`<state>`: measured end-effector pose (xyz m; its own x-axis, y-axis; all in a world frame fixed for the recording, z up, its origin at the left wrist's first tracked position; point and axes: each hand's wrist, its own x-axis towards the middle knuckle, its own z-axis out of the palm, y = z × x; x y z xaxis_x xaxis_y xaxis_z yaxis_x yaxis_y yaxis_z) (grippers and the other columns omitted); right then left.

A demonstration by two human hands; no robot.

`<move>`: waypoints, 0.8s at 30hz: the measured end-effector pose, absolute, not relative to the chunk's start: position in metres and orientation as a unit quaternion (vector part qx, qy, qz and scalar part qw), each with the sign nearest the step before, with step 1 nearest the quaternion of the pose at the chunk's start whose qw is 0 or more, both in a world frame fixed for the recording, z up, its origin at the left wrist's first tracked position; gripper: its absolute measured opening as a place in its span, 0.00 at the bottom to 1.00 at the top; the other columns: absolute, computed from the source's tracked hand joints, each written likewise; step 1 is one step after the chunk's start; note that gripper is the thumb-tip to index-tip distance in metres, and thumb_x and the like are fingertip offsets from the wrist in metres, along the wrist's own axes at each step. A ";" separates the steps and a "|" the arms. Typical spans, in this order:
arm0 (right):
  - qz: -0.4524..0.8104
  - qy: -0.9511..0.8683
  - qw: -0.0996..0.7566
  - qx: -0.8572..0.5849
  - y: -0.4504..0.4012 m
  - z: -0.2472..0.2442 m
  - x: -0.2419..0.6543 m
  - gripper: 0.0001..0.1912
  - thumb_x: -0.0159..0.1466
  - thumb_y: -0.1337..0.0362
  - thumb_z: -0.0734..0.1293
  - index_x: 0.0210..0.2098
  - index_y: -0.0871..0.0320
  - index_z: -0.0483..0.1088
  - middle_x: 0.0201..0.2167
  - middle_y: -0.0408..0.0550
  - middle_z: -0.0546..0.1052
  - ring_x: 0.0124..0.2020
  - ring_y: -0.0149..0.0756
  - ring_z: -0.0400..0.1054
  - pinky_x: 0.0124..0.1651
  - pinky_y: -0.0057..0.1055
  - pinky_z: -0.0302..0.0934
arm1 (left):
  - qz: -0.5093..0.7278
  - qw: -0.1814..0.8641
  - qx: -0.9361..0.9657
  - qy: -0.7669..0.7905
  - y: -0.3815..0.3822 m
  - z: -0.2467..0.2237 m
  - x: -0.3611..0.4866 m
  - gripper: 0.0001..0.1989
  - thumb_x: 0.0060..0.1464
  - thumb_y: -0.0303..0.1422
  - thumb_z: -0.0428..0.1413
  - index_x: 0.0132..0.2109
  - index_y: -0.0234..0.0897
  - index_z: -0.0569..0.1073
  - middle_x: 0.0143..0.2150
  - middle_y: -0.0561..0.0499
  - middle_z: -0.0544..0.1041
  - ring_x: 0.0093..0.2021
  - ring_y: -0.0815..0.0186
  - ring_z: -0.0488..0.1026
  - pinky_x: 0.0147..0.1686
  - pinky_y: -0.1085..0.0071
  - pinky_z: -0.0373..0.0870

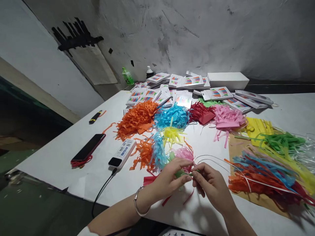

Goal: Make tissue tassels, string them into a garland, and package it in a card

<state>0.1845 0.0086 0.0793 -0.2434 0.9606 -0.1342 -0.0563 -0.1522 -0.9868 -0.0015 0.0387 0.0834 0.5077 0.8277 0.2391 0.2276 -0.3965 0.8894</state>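
Observation:
My left hand, with a bracelet on its wrist, is closed around a green paper tassel near the table's front edge. The fingertips of my right hand pinch at the tassel's right end, touching my left fingertips; what exactly lies between them is mostly hidden. A thin white cord loops up from behind my right fingers toward the right. Just beyond my hands lie a pink tassel, a light blue tassel, an orange tassel and a yellow tassel. Red paper shows beside my left wrist.
Piles of orange, blue, dark red and pink fringe line the middle. Behind are printed packs and a white box. A phone, power bank and cutter lie left; loose strips right.

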 end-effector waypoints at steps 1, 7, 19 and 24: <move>0.600 -0.512 0.413 -0.455 0.007 0.080 0.183 0.21 0.65 0.45 0.65 0.37 0.59 0.70 0.22 0.41 0.72 0.17 0.26 0.60 0.19 0.23 0.52 | 0.369 0.426 0.749 0.349 0.038 0.083 0.000 0.13 0.62 0.40 0.57 0.48 0.40 0.79 0.46 0.43 0.79 0.47 0.59 0.74 0.49 0.64 0.69; 0.421 -0.674 0.355 -0.492 0.009 0.083 0.196 0.15 0.69 0.52 0.60 0.35 0.55 0.70 0.22 0.42 0.72 0.22 0.30 0.64 0.25 0.27 0.57 | 0.452 0.388 0.709 0.378 0.044 0.085 -0.001 0.12 0.65 0.38 0.53 0.36 0.36 0.75 0.34 0.47 0.76 0.38 0.64 0.72 0.41 0.68 0.68; 0.110 -0.803 0.382 -0.444 0.016 0.081 0.217 0.15 0.68 0.62 0.64 0.55 0.51 0.70 0.44 0.51 0.80 0.45 0.41 0.74 0.47 0.37 0.68 | 0.396 0.327 0.777 0.365 0.055 0.096 -0.005 0.09 0.63 0.32 0.54 0.35 0.35 0.75 0.33 0.47 0.76 0.36 0.65 0.72 0.39 0.70 0.68; 0.148 -0.769 0.439 -0.439 0.025 0.068 0.196 0.07 0.69 0.66 0.63 0.42 0.54 0.73 0.35 0.45 0.80 0.36 0.35 0.75 0.38 0.29 0.68 | 0.296 0.349 0.824 0.334 0.080 0.093 -0.004 0.10 0.64 0.32 0.53 0.36 0.33 0.76 0.35 0.46 0.78 0.37 0.65 0.73 0.38 0.71 0.68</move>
<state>0.1960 0.0246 0.0679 -0.2280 0.8065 0.5455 0.5458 0.5698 -0.6143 -0.0042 0.0804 0.0929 0.6014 0.7576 0.2537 0.3440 -0.5322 0.7736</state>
